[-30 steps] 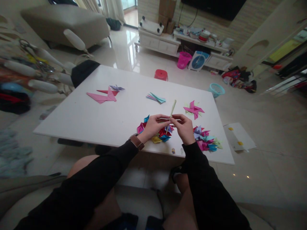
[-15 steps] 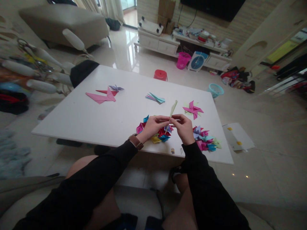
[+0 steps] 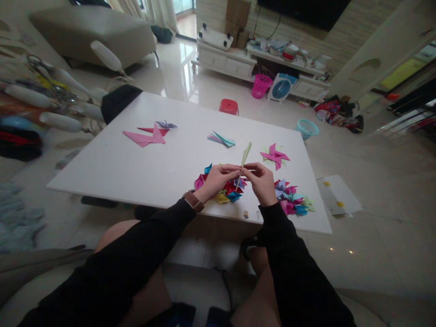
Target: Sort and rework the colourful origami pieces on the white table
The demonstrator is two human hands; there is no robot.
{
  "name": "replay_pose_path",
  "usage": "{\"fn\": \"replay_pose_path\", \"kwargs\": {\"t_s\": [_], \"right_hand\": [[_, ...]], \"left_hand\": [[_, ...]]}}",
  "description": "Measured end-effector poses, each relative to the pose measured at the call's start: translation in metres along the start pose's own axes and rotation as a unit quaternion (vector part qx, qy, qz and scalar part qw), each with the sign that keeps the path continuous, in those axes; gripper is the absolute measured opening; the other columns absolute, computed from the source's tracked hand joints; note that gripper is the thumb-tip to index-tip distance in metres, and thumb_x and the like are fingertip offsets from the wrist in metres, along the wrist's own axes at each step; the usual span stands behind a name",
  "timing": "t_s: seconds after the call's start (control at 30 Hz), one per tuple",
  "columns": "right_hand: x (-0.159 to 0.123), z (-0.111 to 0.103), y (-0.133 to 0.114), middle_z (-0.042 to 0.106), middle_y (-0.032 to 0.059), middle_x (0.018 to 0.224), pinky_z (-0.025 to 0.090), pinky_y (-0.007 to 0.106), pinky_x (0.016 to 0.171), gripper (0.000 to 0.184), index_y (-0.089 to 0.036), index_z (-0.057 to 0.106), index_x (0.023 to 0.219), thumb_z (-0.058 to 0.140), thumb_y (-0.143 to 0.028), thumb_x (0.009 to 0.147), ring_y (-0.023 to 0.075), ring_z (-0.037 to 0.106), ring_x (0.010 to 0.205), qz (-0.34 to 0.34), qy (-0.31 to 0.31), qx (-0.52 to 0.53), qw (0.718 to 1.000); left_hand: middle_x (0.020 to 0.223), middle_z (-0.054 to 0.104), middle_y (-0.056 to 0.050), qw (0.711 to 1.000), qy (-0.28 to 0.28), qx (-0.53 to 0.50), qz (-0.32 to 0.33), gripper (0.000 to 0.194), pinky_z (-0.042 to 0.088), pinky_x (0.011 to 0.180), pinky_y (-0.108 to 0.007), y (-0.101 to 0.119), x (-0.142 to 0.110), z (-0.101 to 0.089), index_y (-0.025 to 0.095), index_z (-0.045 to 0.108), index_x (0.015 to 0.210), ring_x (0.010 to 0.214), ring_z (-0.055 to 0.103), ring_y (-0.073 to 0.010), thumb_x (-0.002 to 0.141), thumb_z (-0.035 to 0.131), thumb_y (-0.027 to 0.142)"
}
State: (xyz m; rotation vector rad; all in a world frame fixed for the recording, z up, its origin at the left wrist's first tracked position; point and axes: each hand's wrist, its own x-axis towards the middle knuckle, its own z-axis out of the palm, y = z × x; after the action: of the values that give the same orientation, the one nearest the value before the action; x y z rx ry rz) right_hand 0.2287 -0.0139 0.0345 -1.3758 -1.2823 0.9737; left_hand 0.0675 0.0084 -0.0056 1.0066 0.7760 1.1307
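A narrow strip of folded pale green paper [image 3: 246, 153] stands up slanted between my hands, its lower end reaching down over a pile of folded paper pieces [image 3: 223, 198]. My left hand [image 3: 219, 179], wearing a brown-strapped watch, is closed on the strip from the left. From the right, my right hand [image 3: 260, 179] pinches it at the same spot, fingertips close to the left ones. The pile, in red, yellow, blue and pink, lies partly hidden beneath my left hand. Beside my right wrist sits another cluster of coloured folded papers [image 3: 293, 198].
On the white table [image 3: 136, 172] lie a pink folded paper bird [image 3: 150, 136], a purple paper crane [image 3: 166, 125], a fan of thin folded strips [image 3: 221, 139] and a pink paper star shape [image 3: 275, 156]. Beyond the table stand a red stool [image 3: 229, 106] and a blue basket [image 3: 307, 128].
My hands stay at nearly the same place, both still on the green paper. The whole view has shifted very slightly; the other papers lie as before.
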Motion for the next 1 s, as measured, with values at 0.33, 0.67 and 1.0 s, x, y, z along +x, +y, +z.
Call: {"fn": "replay_pose_path", "kwargs": {"t_s": [0.33,0.67,1.0], "right_hand": [[0.0001,0.0003,-0.0007,0.077,0.0050,0.085,0.062,0.033,0.069,0.033,-0.018,0.074,0.086,0.079,-0.050,0.078,0.0196,0.073,0.075,0.001,-0.002,-0.008,1.000],[0.0000,0.0021,-0.0007,0.076,0.0044,0.086,0.059,0.034,0.072,0.041,-0.020,0.072,0.088,0.084,-0.055,0.070,0.0198,0.072,0.077,0.019,-0.005,0.017,1.000],[0.0014,0.0049,0.0046,0.073,0.0036,0.098,0.057,0.034,0.078,0.050,-0.022,0.065,0.102,0.088,-0.040,0.061,0.0171,0.070,0.083,0.075,0.002,0.096,0.993]], "left_hand": [[0.096,0.081,-0.010,1.000,0.005,0.004,-0.010,0.036,0.060,0.090,-0.040,0.0042,-0.0018,0.0016,0.015,0.083,0.096,0.089,0.076,-0.0220,0.068,0.092,0.036],[0.095,0.081,-0.010,0.998,0.013,-0.049,-0.041,0.046,0.061,0.083,-0.037,0.0025,-0.0015,0.0017,0.013,0.080,0.102,0.081,0.076,-0.0201,0.065,0.094,0.037],[0.090,0.081,-0.009,0.993,0.021,-0.099,-0.061,0.050,0.060,0.080,-0.034,0.0048,-0.0015,0.0023,0.013,0.079,0.102,0.077,0.076,-0.0184,0.060,0.097,0.032]]}}
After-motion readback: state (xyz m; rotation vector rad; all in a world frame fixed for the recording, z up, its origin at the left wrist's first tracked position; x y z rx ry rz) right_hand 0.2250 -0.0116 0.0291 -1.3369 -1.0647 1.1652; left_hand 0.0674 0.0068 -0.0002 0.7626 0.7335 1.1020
